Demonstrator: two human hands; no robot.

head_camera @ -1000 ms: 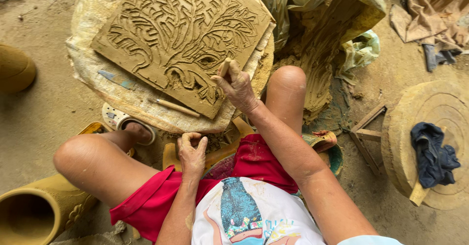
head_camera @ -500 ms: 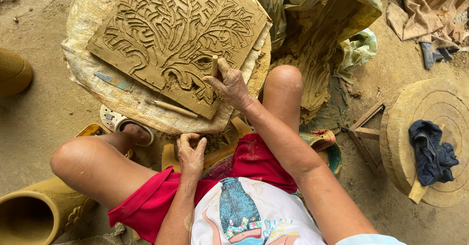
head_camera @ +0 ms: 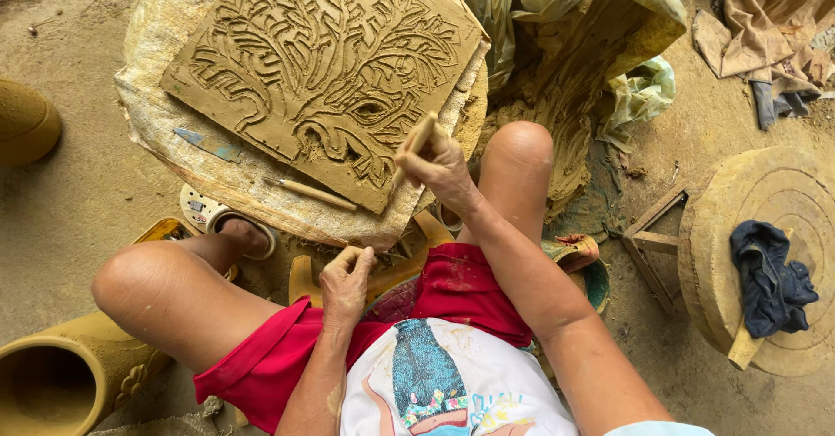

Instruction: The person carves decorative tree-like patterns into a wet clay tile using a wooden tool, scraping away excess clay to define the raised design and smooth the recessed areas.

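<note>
A square clay slab [head_camera: 326, 71] carved with a branching tree pattern lies on a cloth-covered round stand [head_camera: 165, 45]. My right hand [head_camera: 439, 165] grips a wooden carving stick [head_camera: 416, 143] whose tip meets the slab's near corner. Below the stand's near edge, between my knees, my left hand [head_camera: 346, 281] is curled with fingers closed; whether it holds anything is hidden. A thin wooden tool [head_camera: 311, 193] and a small flat blade [head_camera: 207, 144] lie on the cloth beside the slab.
A clay pot [head_camera: 52, 384] lies at bottom left and another pot [head_camera: 26, 123] at the left edge. A round clay-coated wheel [head_camera: 765, 201] with a dark rag [head_camera: 770, 279] stands at right. Muddy plastic sheets [head_camera: 600, 27] are heaped behind my right knee.
My right hand has shifted slightly along the slab's near corner, raising the stick more upright. The left hand stays curled below the stand.
</note>
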